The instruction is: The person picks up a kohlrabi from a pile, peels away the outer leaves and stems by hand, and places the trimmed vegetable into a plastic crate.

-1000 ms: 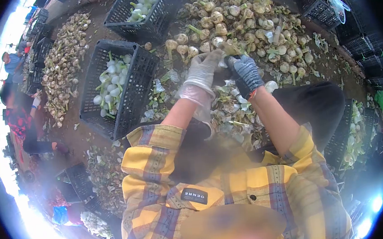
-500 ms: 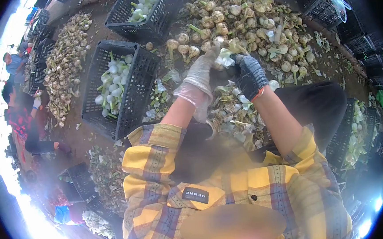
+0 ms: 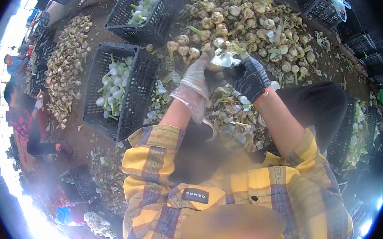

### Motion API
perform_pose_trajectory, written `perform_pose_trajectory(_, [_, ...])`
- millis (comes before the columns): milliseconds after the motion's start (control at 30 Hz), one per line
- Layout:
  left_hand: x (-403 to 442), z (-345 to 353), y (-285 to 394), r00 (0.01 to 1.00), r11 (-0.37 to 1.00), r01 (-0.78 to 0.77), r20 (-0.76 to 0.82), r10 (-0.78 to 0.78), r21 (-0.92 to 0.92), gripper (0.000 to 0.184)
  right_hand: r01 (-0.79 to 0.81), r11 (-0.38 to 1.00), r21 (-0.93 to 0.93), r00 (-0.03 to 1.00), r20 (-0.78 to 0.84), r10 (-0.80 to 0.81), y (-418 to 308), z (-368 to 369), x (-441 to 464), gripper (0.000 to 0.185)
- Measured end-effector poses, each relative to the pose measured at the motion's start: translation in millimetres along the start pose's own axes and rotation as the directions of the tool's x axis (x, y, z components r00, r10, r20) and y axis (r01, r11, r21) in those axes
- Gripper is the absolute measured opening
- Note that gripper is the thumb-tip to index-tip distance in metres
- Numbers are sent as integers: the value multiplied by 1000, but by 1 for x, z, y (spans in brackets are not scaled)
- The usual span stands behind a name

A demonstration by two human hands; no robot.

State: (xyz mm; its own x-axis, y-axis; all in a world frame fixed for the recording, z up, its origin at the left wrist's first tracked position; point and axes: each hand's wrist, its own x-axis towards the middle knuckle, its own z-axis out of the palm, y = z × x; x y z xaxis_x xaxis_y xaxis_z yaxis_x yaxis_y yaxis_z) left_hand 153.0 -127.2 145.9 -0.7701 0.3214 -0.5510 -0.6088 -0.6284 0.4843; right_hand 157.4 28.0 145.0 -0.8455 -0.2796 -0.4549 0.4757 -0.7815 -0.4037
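Observation:
My left hand, in a pale glove with a clear plastic cover over the wrist, is closed around a garlic bulb. White garlic skin spreads open from the bulb toward the other hand. My right hand, in a dark glove with an orange cuff edge, is closed against that skin; its fingertips are partly hidden. Just beyond both hands lies a heap of unpeeled garlic bulbs. Below them, loose peelings cover the ground between my legs.
At the left stands a black crate of peeled garlic with green stems; another crate is behind it. A long garlic pile lies farther left, near a seated person. More crates stand at the right.
The white skin at the bulb has opened wider and shows more. My right hand has turned and shifted slightly downward; my left hand stays almost in place.

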Motion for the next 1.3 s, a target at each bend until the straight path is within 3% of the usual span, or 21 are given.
perform_pose_trajectory(67, [-7,9,-1,996,997,-14,-85,20,69,36,-4,1000,0,999,40,4,2,-7,4,28])
perform_pose_trajectory(167, [-4,15,-3,986,963,-82,-121,116,258,38,75,922,-379,986,-110,-126,4,-4,5,20])
perform_pose_trajectory(267, [2,7,-6,973,900,-172,-75,220,401,36,149,611,-778,969,-9,-248,10,-13,10,16])
perform_pose_trajectory(300, [-3,17,-8,945,814,-187,-124,301,550,30,130,725,-677,977,-36,-209,11,-17,11,15])
perform_pose_trajectory(400, [17,1,-11,965,894,-105,-173,198,435,24,49,954,-296,994,-75,-74,12,-21,12,14])
perform_pose_trajectory(467, [43,-25,-15,970,949,-206,-77,230,239,20,-18,1000,-7,998,-62,17,13,-24,15,14])
perform_pose_trajectory(500, [27,-10,-10,974,962,-144,-140,180,234,19,-49,976,211,998,-36,58,17,-28,18,19])
perform_pose_trajectory(600, [1,8,2,983,995,-19,-183,36,97,21,-38,984,177,997,77,25,15,-18,12,24])
perform_pose_trajectory(633, [2,5,2,983,999,-19,-183,26,41,22,96,980,-173,983,169,-66,13,-14,7,26])
perform_pose_trajectory(667, [4,3,2,983,1000,-19,-181,16,-15,23,266,839,-475,953,258,-156,11,-10,1,27])
perform_pose_trajectory(700, [8,3,1,982,999,-52,-183,53,15,22,106,974,-199,987,142,-78,9,0,-2,27])
perform_pose_trajectory(733, [14,2,-2,978,996,-81,-187,88,44,20,-44,992,116,998,52,38,9,5,-5,26])
perform_pose_trajectory(800, [23,-5,-8,968,972,-141,-180,176,190,20,34,987,-159,999,-10,-36,13,-12,14,26])
perform_pose_trajectory(900, [24,-8,-10,949,887,-128,-204,239,444,20,85,975,-205,996,-24,-91,20,-23,20,26])
perform_pose_trajectory(1000, [17,-7,0,959,941,-152,-185,215,303,17,107,994,34,994,-33,-106,17,-10,5,27])
perform_pose_trajectory(1067, [12,-2,5,933,943,-137,-279,226,304,18,107,983,147,994,-27,-104,9,-12,1,28])
perform_pose_trajectory(1100, [8,-2,11,926,955,-126,-313,210,269,19,127,975,183,986,-126,-104,1,-7,2,30])
perform_pose_trajectory(1200, [4,-8,27,920,968,-188,-315,233,167,27,163,987,-12,960,-227,-161,-20,-22,-3,26])
perform_pose_trajectory(1233, [4,-8,27,915,967,-222,-316,252,129,31,185,843,-505,931,-185,-315,-16,-23,-4,28])
perform_pose_trajectory(1267, [3,-6,26,909,963,-253,-317,269,90,34,128,520,-845,966,-13,-260,-13,-27,-11,32])
perform_pose_trajectory(1300, [5,-6,23,896,946,-284,-307,320,156,44,123,72,-990,986,113,-125,-9,-33,-19,36])
